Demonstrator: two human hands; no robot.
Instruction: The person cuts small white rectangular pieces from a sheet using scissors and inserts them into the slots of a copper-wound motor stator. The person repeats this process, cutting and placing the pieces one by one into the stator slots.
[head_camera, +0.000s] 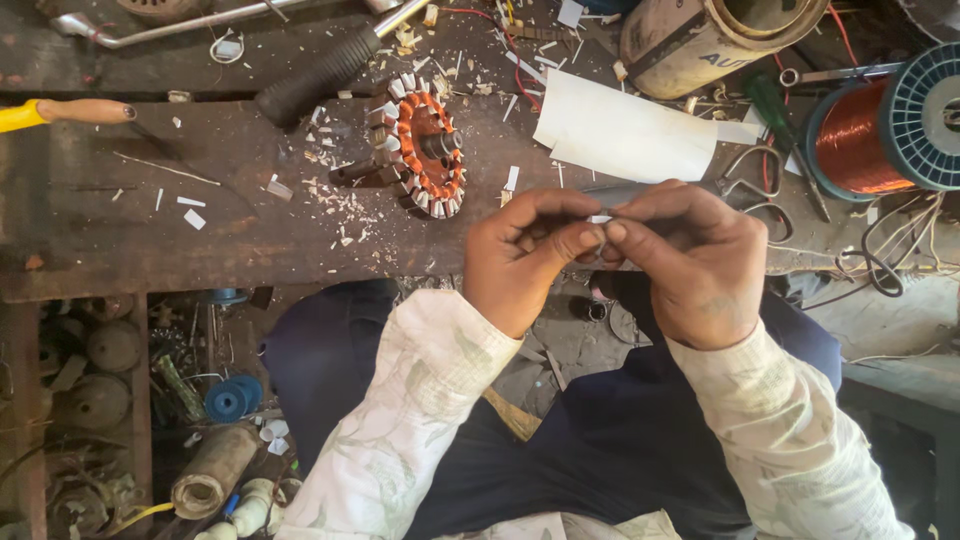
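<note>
Pale printed sleeves lead to the left hand (520, 255) and right hand (695, 260), fingertips pinched together on a small white paper slip (600, 219), held just right of and below the stator (420, 148). That ribbed orange-and-white core lies on the rough, chip-strewn bench (150, 220); a copper wire spool (880, 130) sits far right of it.

You had no screens or signs before you, and only one thing bore a label: a tan cylinder (700, 40) lying on its side at the bench's far edge, right of centre, carried dark printed lettering on its curved wall, partly hidden behind a sheet of white paper (625, 135)
</note>
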